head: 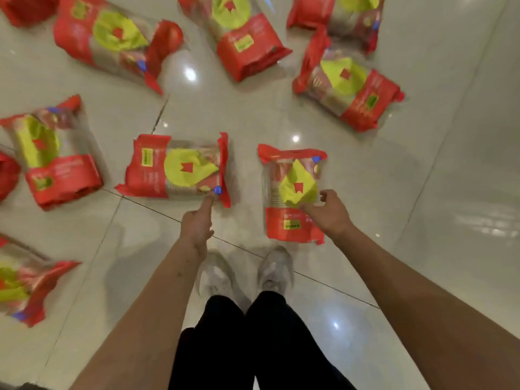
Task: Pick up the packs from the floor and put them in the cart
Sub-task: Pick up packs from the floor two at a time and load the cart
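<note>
Head view looks straight down on a glossy tiled floor (394,192) strewn with red-and-clear packs, each bearing a lime-green label with a small red emblem; any writing is too blurred to read. At about 11 o'clock from the white shoes (244,274), the left hand (197,226) reaches with fingers extended to the near corner of the left pack (174,167). At 1 o'clock, the right hand (326,212), fingers loosely spread, rests on the right pack (292,192). Neither pack is lifted. Other packs (349,88) lie from 9 through 1 o'clock.
</note>
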Tool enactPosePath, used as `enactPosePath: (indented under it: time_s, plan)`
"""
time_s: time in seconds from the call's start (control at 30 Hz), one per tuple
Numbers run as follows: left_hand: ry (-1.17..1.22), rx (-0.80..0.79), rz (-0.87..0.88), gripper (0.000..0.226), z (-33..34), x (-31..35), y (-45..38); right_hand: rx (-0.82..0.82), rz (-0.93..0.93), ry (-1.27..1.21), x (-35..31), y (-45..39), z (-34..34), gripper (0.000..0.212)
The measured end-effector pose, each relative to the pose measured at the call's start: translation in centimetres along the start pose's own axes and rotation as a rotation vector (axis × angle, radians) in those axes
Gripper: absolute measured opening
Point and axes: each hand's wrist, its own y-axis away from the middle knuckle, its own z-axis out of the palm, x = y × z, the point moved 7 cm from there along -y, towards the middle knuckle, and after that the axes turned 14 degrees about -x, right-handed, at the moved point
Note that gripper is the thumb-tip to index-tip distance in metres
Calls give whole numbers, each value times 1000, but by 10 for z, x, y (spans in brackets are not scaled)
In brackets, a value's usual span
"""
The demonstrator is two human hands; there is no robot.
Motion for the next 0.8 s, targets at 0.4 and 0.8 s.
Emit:
enactPosePath:
  time_s: [0.4, 0.8]
  plan:
    - [595, 63, -2, 58, 5, 0, -131, -23, 105, -239, 76, -89, 20, 90]
    - [619, 0, 54, 52, -28, -5, -55, 33, -12, -247, 36, -36, -1, 61]
